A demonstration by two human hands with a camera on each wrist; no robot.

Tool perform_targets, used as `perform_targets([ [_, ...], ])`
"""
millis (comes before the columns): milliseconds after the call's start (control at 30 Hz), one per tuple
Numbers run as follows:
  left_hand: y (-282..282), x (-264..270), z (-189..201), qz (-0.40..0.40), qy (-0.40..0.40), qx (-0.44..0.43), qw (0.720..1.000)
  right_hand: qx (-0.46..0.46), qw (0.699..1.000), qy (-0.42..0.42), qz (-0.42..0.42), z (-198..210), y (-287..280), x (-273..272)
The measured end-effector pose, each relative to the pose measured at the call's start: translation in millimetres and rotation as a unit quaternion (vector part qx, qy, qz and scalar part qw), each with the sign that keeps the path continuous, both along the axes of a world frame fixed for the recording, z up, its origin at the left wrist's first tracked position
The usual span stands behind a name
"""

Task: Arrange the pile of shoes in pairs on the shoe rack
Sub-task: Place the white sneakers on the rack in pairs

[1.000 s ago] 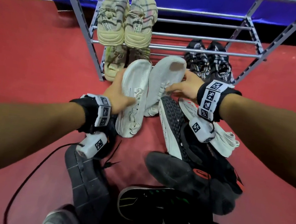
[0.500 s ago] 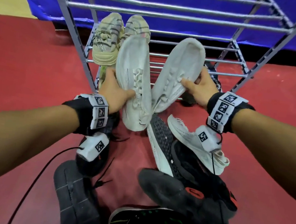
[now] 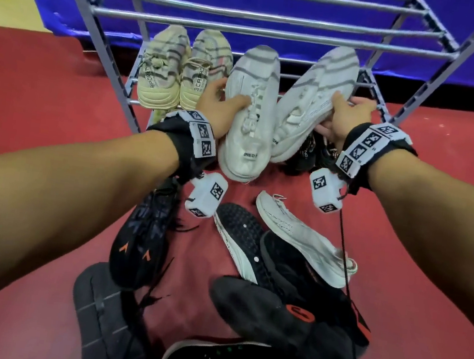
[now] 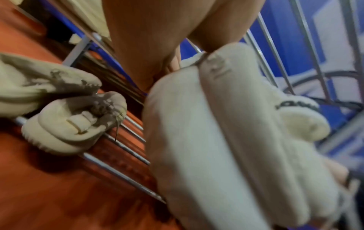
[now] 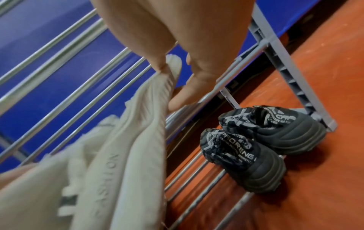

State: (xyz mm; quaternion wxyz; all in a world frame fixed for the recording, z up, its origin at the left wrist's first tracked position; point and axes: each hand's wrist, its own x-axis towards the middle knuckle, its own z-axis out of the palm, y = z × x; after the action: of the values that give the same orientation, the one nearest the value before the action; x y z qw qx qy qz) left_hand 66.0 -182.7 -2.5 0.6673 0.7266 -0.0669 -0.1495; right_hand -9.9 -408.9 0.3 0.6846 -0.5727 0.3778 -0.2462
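Observation:
My left hand (image 3: pixel 219 107) grips a white sneaker (image 3: pixel 250 112) by its side, toe pointing at the shoe rack (image 3: pixel 264 32). My right hand (image 3: pixel 344 118) grips the matching white sneaker (image 3: pixel 312 99), tilted to the right. Both shoes hang in front of the middle shelf, just right of a beige pair (image 3: pixel 184 70) that stands on it. In the left wrist view the white sneaker (image 4: pixel 226 140) fills the frame beside the beige pair (image 4: pixel 65 118). The right wrist view shows the other white sneaker (image 5: pixel 122 155) above a black patterned pair (image 5: pixel 256 146) on the bottom shelf.
A pile lies on the red floor near me: a white shoe (image 3: pixel 297 235), a black and white shoe (image 3: pixel 240 240), several black shoes (image 3: pixel 280 320) and a black shoe with orange marks (image 3: pixel 140 242). A blue wall pad (image 3: pixel 247 42) stands behind the rack.
Both hands have carried the white sneakers up and forward from the floor pile to the middle shelf. The shoes have turned closer to parallel.

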Motion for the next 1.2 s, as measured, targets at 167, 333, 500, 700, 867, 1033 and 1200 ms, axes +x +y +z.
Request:
perform_targets([
  [167,-15,17,-31,0.001,0.096,-0.077,0.992,0.019,0.998,-0.047,0.032,-2,7,-2],
  [333,-19,-19,1,0.0,0.106,-0.09,0.99,-0.035,0.986,0.05,0.156,-1,24,-29],
  [500,-12,-4,-2,-0.002,0.078,-0.063,0.995,0.03,0.965,0.115,0.235,5,37,-55],
  [700,-8,-5,-1,-0.014,0.128,-0.093,0.987,0.042,0.973,0.072,0.216,-8,52,-54],
  [867,0,-20,4,-0.076,0.183,-0.11,0.974,0.066,0.975,0.05,0.205,-4,54,-52],
  [1033,5,-27,-5,-0.052,0.154,-0.107,0.981,0.115,0.967,0.025,0.225,-5,56,-55],
  [1200,8,-61,-7,-0.138,0.198,-0.117,0.963,0.115,0.972,0.011,0.204,-7,53,-57],
])
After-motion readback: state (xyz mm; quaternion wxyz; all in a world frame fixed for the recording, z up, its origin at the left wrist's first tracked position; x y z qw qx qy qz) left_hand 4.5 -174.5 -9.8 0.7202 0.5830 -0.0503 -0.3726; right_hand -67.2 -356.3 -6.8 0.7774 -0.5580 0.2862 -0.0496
